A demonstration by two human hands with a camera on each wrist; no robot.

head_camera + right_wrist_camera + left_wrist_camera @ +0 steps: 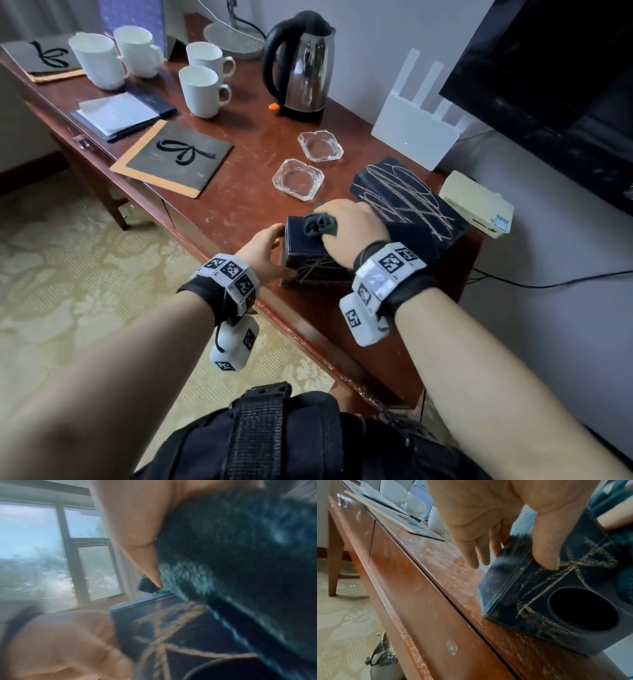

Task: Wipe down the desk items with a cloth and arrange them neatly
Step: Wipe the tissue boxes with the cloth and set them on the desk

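Note:
A small dark blue tissue box point(301, 255) lies on its side near the desk's point(239, 212) front edge, its round opening facing me. In the left wrist view the box point(539, 595) looks dusty, with tan stitched lines. My left hand point(270, 246) grips its left corner, thumb on the opening face and fingers along the side. My right hand point(352, 224) holds a bunched dark teal cloth point(320, 224) pressed onto the box's top. The right wrist view is blurred; it shows the cloth point(240, 547) over the box point(171, 635).
A larger dark box point(407, 202) stands right behind my right hand. Two glass ashtrays point(298, 178) sit beyond, then a kettle point(301, 68), white mugs point(202, 90), a router point(411, 137) and a dark placemat point(174, 157). A cream device point(479, 205) is at the right edge.

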